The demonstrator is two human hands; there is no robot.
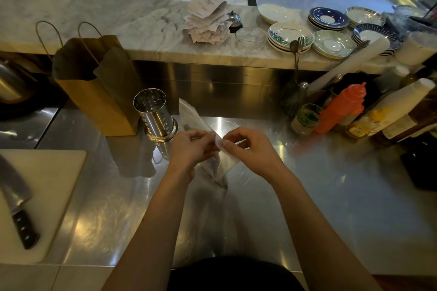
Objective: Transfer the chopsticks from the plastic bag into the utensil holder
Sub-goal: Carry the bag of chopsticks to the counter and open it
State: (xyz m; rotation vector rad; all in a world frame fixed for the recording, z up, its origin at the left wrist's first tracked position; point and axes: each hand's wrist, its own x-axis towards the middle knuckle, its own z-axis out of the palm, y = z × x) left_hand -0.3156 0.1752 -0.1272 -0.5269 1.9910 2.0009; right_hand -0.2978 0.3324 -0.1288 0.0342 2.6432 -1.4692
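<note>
Far left of the utensil holder [155,113], a knife [16,198] lay on a cutting board [54,172]. A brown paper bag [99,101] stood just beside the holder's left side. The holder stood upright on the steel desk [307,196]. Just right of the holder, the left grip [189,146] pinched the plastic bag [191,116], which slanted with its far end near the holder. The right grip [250,149] pinched the bag's edge opposite. Its contents were too blurred to tell. Well right of the holder stood an orange bottle [340,108].
</note>
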